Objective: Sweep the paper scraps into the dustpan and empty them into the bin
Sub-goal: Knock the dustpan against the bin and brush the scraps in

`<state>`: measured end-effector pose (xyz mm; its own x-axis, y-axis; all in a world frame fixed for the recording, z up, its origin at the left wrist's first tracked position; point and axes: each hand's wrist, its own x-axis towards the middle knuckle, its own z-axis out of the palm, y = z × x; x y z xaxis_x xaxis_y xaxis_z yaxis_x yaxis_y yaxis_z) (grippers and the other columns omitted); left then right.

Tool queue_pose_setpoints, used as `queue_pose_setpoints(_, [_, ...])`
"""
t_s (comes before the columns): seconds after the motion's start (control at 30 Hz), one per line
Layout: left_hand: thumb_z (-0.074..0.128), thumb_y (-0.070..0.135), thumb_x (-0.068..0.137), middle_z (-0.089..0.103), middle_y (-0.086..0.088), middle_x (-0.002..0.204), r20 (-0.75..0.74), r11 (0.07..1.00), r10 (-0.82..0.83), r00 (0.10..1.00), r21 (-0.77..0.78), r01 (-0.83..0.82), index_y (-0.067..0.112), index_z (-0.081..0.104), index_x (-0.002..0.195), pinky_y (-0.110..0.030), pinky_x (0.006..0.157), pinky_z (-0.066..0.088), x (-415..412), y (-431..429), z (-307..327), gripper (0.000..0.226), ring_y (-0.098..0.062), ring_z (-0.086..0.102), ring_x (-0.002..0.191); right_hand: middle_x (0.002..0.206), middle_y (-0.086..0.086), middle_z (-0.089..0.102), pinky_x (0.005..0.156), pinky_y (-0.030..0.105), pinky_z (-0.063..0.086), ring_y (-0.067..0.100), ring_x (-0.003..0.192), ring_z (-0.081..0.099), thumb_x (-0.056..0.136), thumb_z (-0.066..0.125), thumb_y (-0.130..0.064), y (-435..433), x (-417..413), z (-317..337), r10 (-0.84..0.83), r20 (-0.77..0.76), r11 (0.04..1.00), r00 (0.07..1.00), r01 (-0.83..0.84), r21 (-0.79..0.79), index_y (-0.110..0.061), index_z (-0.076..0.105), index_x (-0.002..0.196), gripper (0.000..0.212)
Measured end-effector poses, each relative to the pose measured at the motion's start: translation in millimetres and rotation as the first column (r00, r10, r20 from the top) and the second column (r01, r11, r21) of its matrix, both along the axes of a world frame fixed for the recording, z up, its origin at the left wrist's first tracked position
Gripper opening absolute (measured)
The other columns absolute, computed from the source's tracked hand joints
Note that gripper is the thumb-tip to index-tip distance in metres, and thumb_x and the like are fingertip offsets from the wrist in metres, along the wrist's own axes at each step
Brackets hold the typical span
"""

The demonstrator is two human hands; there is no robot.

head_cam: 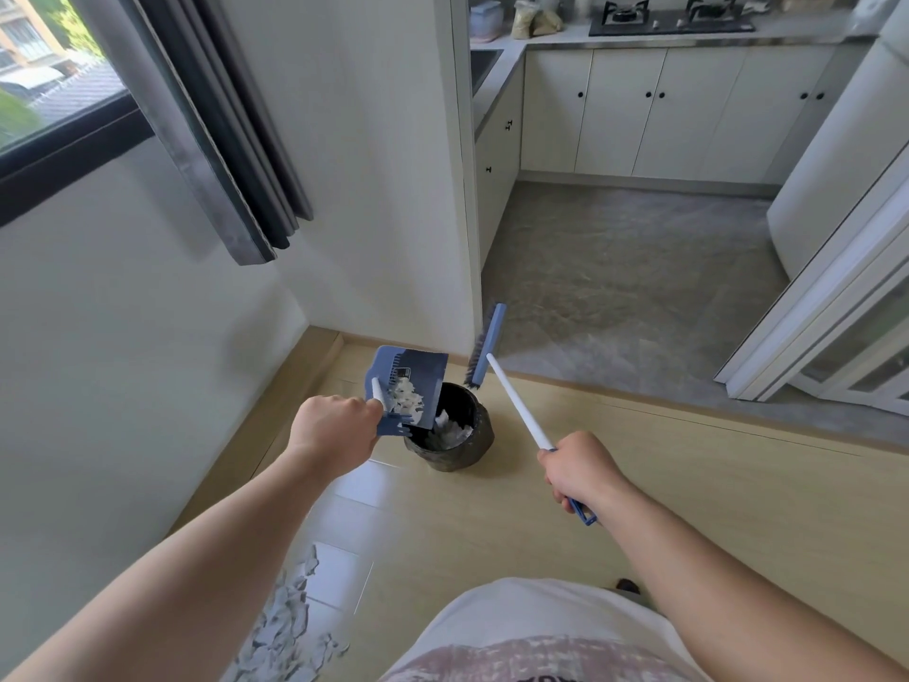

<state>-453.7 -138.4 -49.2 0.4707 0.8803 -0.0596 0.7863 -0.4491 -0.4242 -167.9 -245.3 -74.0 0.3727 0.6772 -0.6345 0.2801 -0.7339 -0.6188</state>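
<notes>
My left hand grips the white handle of a blue dustpan, tilted over a dark round bin on the floor. White paper scraps lie in the pan, and more scraps show inside the bin. My right hand holds the blue-tipped end of a white broom handle. The blue broom head hangs in the air just behind the bin. A pile of paper scraps lies on the floor near my left arm.
White walls close in the corner at the left, under a window with a dark curtain. A wall end stands behind the bin. The grey-floored kitchen opens to the right, with cabinets and a sliding door frame.
</notes>
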Motion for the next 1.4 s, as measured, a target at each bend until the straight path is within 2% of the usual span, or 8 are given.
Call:
queue_pose_setpoints(0.3, [0.044, 0.042, 0.099, 0.071, 0.005, 0.091, 0.015, 1.000, -0.007, 1.000, -0.005, 0.007, 0.024, 0.060, 0.102, -0.027, 0.057, 0.039, 7, 4, 0, 0.024, -0.023, 0.071, 0.081, 0.064, 0.014, 0.056, 0.048, 0.028, 0.043, 0.027, 0.049, 0.048, 0.095, 0.053, -0.019, 0, 0, 2, -0.003, -0.010, 1.000, 1.000, 0.003, 0.000, 0.008, 0.063, 0.100, 0.029])
queue_pose_setpoints(0.63, [0.045, 0.036, 0.099, 0.071, 0.005, 0.088, -0.043, 0.998, -0.053, 0.998, -0.022, 0.052, 0.022, 0.060, 0.106, -0.028, 0.056, 0.042, 10, 12, 0, 0.022, -0.022, 0.070, 0.077, 0.063, 0.013, 0.057, 0.046, 0.027, 0.043, 0.026, 0.046, 0.048, 0.096, 0.053, -0.020, 4, 1, 2, -0.024, -0.010, 1.000, 1.000, 0.024, -0.009, 0.006, 0.063, 0.100, 0.028])
queue_pose_setpoints(0.8, [0.046, 0.035, 0.099, 0.071, 0.005, 0.089, -0.040, 0.998, -0.051, 0.998, -0.024, 0.050, 0.023, 0.060, 0.107, -0.027, 0.057, 0.040, 7, 16, 1, 0.020, -0.022, 0.070, 0.078, 0.056, 0.012, 0.054, 0.045, 0.026, 0.041, 0.023, 0.038, 0.044, 0.096, 0.052, -0.019, 8, 0, 6, -0.023, 0.001, 0.999, 1.000, 0.023, -0.022, 0.008, 0.064, 0.099, 0.029])
queue_pose_setpoints(0.97, [0.047, 0.034, 0.098, 0.071, 0.005, 0.088, -0.032, 0.999, -0.048, 0.998, -0.020, 0.047, 0.023, 0.060, 0.107, -0.027, 0.058, 0.042, 8, 22, -2, 0.020, -0.023, 0.070, 0.078, 0.054, 0.012, 0.052, 0.048, 0.027, 0.041, 0.024, 0.041, 0.046, 0.096, 0.051, -0.019, 14, -2, 9, -0.014, -0.005, 0.999, 1.000, 0.014, -0.033, 0.008, 0.063, 0.097, 0.029])
queue_pose_setpoints(1.07, [0.047, 0.033, 0.097, 0.071, 0.005, 0.088, -0.053, 0.998, -0.054, 0.997, -0.030, 0.053, 0.023, 0.061, 0.107, -0.027, 0.060, 0.044, 9, 25, -3, 0.020, -0.022, 0.069, 0.077, 0.050, 0.010, 0.051, 0.044, 0.025, 0.040, 0.022, 0.036, 0.043, 0.097, 0.050, -0.019, 17, -3, 11, 0.001, 0.003, 0.999, 1.000, -0.001, -0.034, 0.006, 0.062, 0.094, 0.028])
queue_pose_setpoints(1.23, [0.047, 0.031, 0.097, 0.071, 0.004, 0.089, -0.073, 0.997, -0.071, 0.995, -0.015, 0.070, 0.023, 0.060, 0.108, -0.027, 0.059, 0.039, 7, 30, -2, 0.019, -0.022, 0.069, 0.078, 0.048, 0.010, 0.051, 0.045, 0.026, 0.041, 0.022, 0.033, 0.043, 0.096, 0.050, -0.018, 24, -5, 10, 0.014, 0.009, 0.999, 1.000, -0.014, -0.036, 0.007, 0.063, 0.098, 0.028])
queue_pose_setpoints(1.4, [0.054, 0.022, 0.090, 0.069, 0.005, 0.081, -0.162, 0.994, -0.111, 0.981, -0.040, 0.106, 0.023, 0.065, 0.105, -0.027, 0.056, 0.035, 5, 33, -3, 0.019, -0.021, 0.069, 0.072, 0.050, 0.011, 0.052, 0.047, 0.027, 0.042, 0.022, 0.035, 0.044, 0.097, 0.050, -0.018, 35, -6, 7, 0.004, 0.012, 0.999, 1.000, -0.004, -0.044, 0.007, 0.064, 0.099, 0.028])
